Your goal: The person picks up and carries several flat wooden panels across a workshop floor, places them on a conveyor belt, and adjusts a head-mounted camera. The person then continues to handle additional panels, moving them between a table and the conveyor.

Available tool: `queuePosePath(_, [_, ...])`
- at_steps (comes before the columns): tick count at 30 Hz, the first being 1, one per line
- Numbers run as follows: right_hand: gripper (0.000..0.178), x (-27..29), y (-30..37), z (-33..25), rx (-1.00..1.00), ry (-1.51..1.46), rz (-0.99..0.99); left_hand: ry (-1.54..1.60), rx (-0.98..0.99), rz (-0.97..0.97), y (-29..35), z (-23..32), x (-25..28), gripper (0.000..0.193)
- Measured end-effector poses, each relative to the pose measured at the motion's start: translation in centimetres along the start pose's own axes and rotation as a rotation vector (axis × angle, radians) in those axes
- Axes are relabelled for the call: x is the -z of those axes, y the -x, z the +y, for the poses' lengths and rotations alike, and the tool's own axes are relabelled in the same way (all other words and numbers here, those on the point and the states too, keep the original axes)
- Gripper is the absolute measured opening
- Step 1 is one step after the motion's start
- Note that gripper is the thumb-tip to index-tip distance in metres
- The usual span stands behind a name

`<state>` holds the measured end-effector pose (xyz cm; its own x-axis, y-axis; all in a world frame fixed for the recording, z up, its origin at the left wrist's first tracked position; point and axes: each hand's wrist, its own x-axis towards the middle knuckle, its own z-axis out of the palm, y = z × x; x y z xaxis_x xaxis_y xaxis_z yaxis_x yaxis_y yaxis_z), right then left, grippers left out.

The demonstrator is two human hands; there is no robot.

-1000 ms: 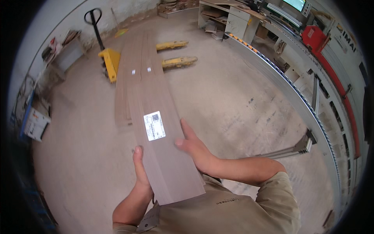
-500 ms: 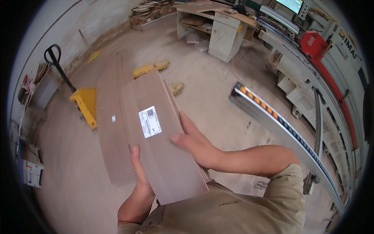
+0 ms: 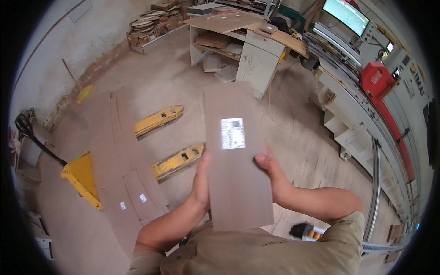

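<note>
Long brown boards (image 3: pixel 117 156) lie across the yellow pallet truck (image 3: pixel 80 174), left of the wearer. Farther off, the white worktop (image 3: pixel 257 64) carries brown sheets (image 3: pixel 224 22); its open bay (image 3: pixel 197 55) holds a brown board (image 3: pixel 214 40) on the upper level, with pale sheets (image 3: pixel 226 73) loose at the foot. By the wall, a low tray (image 3: pixel 162 37) bears piled offcuts (image 3: pixel 143 28); depth of its sides not clear. Brown panel (image 3: pixel 238 183) held up before the body, near end at the shirt, far end pointing out over the floor. Looks like wood-based board: stiff, likely fairly weighty, face smooth enough to slide, corners probably easy to chip. Layers beneath, if any, hidden. Best hold: both long edges, close to mid-length, palms under to take the weight. Grip matches roughly: left hand (image 3: pixel 200 181) closed on the left edge, right hand (image 3: pixel 276 176) on the right, its thumb at the upper face; most fingers out of sight, so their curl cannot be told. White label (image 3: pixel 233 133) stuck on the upper face, beyond both thumbs.
</note>
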<state>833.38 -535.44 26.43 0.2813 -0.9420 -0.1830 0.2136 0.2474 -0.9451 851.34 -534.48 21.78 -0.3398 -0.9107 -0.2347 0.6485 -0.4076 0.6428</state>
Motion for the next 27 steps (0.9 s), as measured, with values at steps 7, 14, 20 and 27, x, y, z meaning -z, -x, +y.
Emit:
queuePosePath(7, [0.074, 8.9, -17.0, -4.6, -0.16, -0.122, 0.187, 0.001, -0.033, -0.163, -23.7, 4.8, -0.4, 0.065])
queuePosePath(14, [0.072, 18.3, -26.8, -7.8, -0.13, -0.291, 0.363, -0.211, -0.098, -0.228, -39.8, 6.8, -4.3, 0.071])
queuePosePath(20, [0.073, 25.0, -35.6, -15.0, -0.038, -0.292, 0.549, -0.427, -0.086, -0.3, -56.1, 7.3, -9.6, 0.085])
queuePosePath(27, [0.075, 37.4, -51.1, -21.9, 0.049, -0.086, 0.739, -0.419, -0.144, -0.437, -78.8, 8.5, -15.4, 0.097])
